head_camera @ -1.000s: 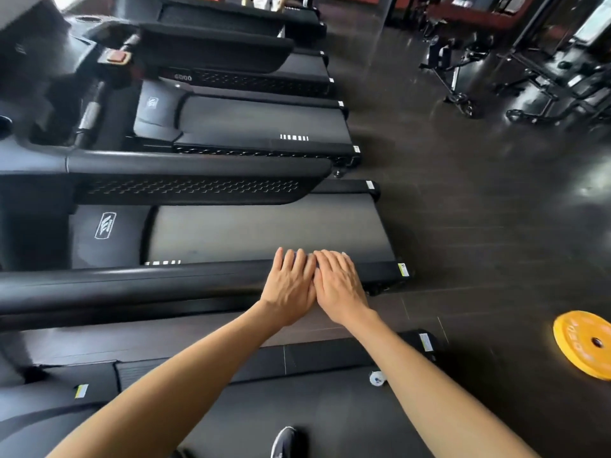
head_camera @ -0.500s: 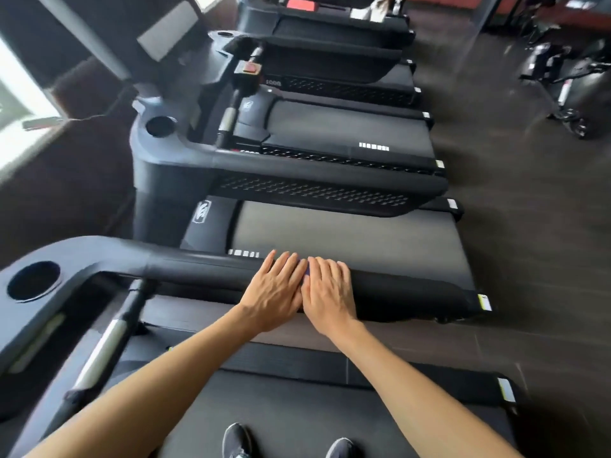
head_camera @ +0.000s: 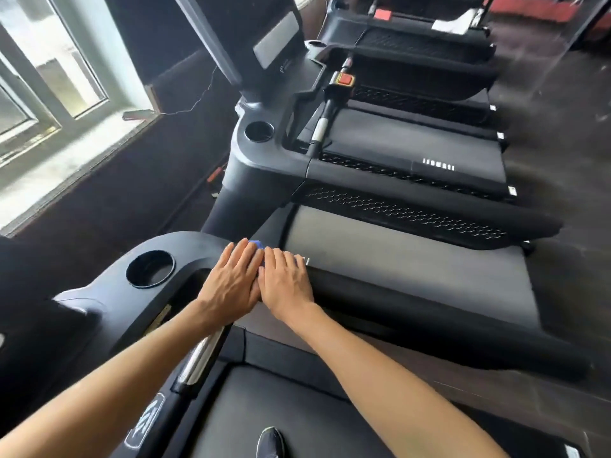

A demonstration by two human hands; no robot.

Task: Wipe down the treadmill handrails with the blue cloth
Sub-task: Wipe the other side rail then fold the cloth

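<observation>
The black right handrail of the treadmill I stand on runs from its console corner out to the lower right. My left hand and my right hand lie side by side on the rail near the console end, fingers straight, pressing down. The blue cloth is almost wholly hidden under them; only a small blue edge peeks out past the fingertips between the two hands.
A round cup holder sits in the console corner left of my hands. A silver-and-black grip bar runs below my left wrist. More treadmills line up beyond the rail. A window is at upper left. My shoe stands on the belt.
Both hands have slid together along the handrail from its outer end toward the console corner, staying flat and side by side. My view has swung left, bringing the window into sight.
</observation>
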